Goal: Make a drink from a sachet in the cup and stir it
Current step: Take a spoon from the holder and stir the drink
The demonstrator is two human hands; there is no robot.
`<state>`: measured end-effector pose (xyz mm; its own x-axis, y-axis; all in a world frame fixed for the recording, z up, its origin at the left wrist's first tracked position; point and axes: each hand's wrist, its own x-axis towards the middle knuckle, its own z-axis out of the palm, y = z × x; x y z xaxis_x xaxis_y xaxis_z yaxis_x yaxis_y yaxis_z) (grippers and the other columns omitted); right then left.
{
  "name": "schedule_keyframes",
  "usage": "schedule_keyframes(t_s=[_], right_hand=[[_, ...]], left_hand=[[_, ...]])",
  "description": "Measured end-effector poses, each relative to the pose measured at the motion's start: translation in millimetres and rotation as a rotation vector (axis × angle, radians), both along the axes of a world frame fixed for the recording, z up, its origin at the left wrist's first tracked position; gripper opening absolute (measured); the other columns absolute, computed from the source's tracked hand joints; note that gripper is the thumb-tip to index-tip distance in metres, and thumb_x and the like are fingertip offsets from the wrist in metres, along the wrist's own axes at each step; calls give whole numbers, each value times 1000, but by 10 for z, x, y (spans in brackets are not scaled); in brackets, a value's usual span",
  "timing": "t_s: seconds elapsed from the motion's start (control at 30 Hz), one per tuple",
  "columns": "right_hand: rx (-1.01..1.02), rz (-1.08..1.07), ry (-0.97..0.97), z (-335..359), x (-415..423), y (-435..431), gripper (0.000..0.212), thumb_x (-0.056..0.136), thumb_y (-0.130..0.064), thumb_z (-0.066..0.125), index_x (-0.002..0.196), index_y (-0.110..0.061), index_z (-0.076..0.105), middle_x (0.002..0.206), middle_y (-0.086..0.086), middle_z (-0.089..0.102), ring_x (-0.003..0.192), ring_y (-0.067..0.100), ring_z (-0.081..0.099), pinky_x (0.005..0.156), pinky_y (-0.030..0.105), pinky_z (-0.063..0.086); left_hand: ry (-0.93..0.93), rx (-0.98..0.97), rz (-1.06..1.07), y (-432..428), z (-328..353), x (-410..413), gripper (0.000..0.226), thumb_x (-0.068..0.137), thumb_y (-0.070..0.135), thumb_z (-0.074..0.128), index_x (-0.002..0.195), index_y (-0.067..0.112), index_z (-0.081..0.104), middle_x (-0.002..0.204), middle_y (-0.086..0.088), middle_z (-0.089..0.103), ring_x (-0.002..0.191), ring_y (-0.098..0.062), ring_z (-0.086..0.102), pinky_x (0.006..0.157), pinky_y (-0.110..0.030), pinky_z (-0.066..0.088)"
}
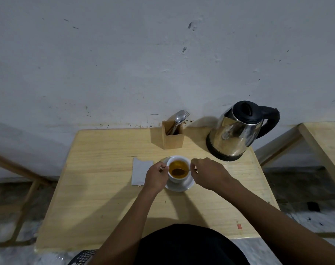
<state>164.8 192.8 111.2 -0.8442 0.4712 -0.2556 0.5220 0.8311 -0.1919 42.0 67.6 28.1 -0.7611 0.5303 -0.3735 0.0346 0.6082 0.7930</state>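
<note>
I am seeing the cup (178,168) sitting on its saucer (179,186) mid-counter (97,188), well in from every edge. My left hand (156,176) is gripping the cup's left side; my right hand (207,172) is pinching a spoon (179,171) dipping into the amber drink. A sachet (140,172) is lying just left of the cup. Behind the cup are standing a cutlery box (172,135) and a kettle (237,131); the counter nearer me is lying open.

One head-worn camera looks forward and steeply down at the wooden table (97,188), wall beyond.
</note>
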Motion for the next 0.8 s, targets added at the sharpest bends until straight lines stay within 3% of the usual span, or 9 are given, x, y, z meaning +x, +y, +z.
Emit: schedule_keyframes(t_s=[0.23, 0.37, 0.47, 0.8], right_hand=[[109, 37, -41, -54, -226, 121, 20, 97, -21, 44, 104, -16, 61, 95, 5, 65, 70, 22, 52, 56, 29, 35], [86, 59, -114, 35, -270, 160, 18, 94, -25, 51, 104, -14, 61, 97, 5, 66, 78, 22, 60, 62, 30, 45], [41, 80, -122, 48, -290, 117, 15, 91, -26, 54, 97, -13, 59, 90, 4, 63, 72, 20, 57, 56, 27, 40], [127, 54, -98, 13, -372, 161, 19, 95, -24, 51, 108, -14, 61, 99, 7, 66, 76, 23, 58, 59, 31, 41]], left_hand=[[19, -7, 1, 5, 21, 4, 21, 95, 25, 52, 92, 9, 65, 81, -5, 61, 80, -21, 57, 68, -28, 40], [30, -20, -10, 9, 8, 3, 18, 95, 24, 51, 93, 12, 64, 81, -3, 61, 80, -20, 57, 68, -27, 40], [35, -28, -13, 12, -8, -1, 18, 95, 23, 51, 96, 13, 66, 86, -2, 63, 85, -21, 61, 69, -26, 41], [26, -11, -13, 9, -5, -15, 20, 95, 24, 52, 98, 9, 66, 92, -10, 68, 86, -24, 62, 70, -28, 43]])
